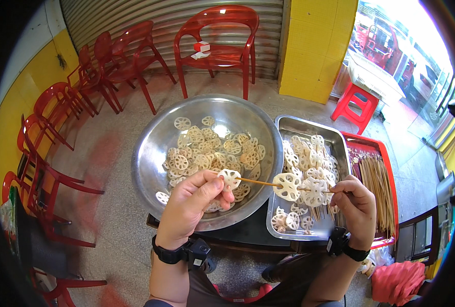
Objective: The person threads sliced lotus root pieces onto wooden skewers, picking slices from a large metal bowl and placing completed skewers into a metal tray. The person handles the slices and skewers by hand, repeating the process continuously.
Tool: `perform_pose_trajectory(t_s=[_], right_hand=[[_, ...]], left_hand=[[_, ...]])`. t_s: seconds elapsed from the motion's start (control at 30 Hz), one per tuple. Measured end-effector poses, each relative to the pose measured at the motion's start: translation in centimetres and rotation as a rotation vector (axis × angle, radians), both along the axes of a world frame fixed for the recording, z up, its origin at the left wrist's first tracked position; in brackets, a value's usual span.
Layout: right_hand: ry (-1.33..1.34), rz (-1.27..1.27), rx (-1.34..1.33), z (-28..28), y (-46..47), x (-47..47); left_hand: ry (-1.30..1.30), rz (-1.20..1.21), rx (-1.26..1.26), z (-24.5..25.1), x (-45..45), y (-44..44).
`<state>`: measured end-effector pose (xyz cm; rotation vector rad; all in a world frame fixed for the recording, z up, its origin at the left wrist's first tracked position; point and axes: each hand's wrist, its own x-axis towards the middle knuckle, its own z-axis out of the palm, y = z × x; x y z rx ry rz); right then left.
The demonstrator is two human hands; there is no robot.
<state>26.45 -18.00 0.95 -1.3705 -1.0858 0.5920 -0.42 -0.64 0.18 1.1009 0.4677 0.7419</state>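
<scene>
Between my two hands a bamboo skewer lies nearly level, with several lotus root slices on it. My left hand pinches a lotus root slice at the skewer's left end. Toward the right end are a larger slice and another slice. The fingers of my right hand grip the skewer's right end. Behind my left hand, a wide steel basin holds many loose slices. Under the skewer's right half, a steel tray contains skewered slices and some loose pieces.
A red tray with a bundle of bamboo skewers adjoins the steel tray. The basin and trays rest on a dark table. Red plastic chairs line the shutter and left wall. A red stool stands at the right.
</scene>
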Motion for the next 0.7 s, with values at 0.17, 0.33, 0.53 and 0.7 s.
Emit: perform_pose_trajectory(t_s=[0.17, 0.33, 0.53, 0.7], right_hand=[[0.012, -0.041, 0.026, 0.0, 0.2, -0.1], [0.004, -0.071, 0.046, 0.1, 0.3, -0.3], [0.008, -0.108, 0.139, -0.1, 0.5, -0.2], [-0.007, -0.084, 0.103, -0.2, 0.3, 0.1]], left_hand=[[0.068, 0.136, 0.092, 0.4, 0.6, -0.7], [0.070, 0.230, 0.180, 0.6, 1.0, -1.5], [-0.008, 0.414, 0.258, 0.5, 1.3, -1.3], [0.002, 0.287, 0.191, 0.8, 1.1, -1.3]])
